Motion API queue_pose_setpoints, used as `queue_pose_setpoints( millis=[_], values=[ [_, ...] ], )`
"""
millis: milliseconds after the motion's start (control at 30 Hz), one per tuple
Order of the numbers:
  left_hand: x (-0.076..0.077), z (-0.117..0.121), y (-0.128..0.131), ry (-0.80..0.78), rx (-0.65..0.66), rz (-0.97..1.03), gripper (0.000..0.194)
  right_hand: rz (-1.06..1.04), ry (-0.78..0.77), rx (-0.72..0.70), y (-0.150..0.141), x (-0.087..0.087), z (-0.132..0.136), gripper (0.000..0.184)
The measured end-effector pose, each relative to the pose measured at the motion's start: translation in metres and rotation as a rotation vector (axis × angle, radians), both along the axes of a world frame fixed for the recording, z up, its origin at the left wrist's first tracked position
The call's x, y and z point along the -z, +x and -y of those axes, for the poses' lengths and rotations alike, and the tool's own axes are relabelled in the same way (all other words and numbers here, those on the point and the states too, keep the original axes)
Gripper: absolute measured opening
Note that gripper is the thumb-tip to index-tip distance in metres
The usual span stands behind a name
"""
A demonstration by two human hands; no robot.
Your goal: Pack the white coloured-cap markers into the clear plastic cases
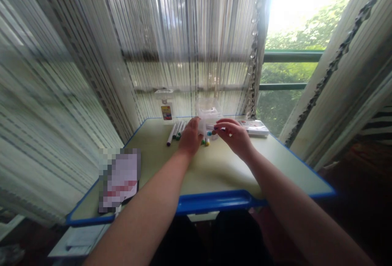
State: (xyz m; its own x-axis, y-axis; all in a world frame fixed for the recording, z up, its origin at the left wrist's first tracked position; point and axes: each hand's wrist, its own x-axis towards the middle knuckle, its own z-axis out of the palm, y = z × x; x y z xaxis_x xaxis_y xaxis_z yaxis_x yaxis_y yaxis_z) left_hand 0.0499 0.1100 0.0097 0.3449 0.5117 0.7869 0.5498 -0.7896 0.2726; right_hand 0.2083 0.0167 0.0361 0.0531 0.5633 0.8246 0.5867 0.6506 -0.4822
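Translucent plastic makes up the box, which sits toward the far edge of a pale, blue-rimmed bench. Just at its near side is a marker with a light barrel and a dark end, lying nearly level. The right hand, to the right of the box, has a narrow grip, thumb and fingers pinched on that marker. The left hand, at the box's near left, seems to have its grip curled round a translucent part of it, though its fingertips are hidden.

As far as can be judged, the handling is partway: one marker is in hand beside the box, while loose markers lie in a row to the box's left, and a yellow-ended marker lies just in front of it. How many are inside, if any, cannot be made out.

Farther out, a hang-tab package stands left of the box, and a flat white case lies to its right. Striped curtains hang behind the box.
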Motion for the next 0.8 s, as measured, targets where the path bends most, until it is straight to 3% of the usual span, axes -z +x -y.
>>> queue_pose_setpoints(
  millis=[300,800],
  values=[
    [-0.0003,-0.0024,0.0008,0.014,0.014,0.033,0.046,0.018,-0.026,-0.019,0.001,-0.0007,0.0007,0.021],
    [0.0011,-0.0025,0.0012,-0.027,-0.007,0.007,0.045,0.052,0.028,0.029,0.0023,0.0001,-0.0022,0.008]
  ],
)
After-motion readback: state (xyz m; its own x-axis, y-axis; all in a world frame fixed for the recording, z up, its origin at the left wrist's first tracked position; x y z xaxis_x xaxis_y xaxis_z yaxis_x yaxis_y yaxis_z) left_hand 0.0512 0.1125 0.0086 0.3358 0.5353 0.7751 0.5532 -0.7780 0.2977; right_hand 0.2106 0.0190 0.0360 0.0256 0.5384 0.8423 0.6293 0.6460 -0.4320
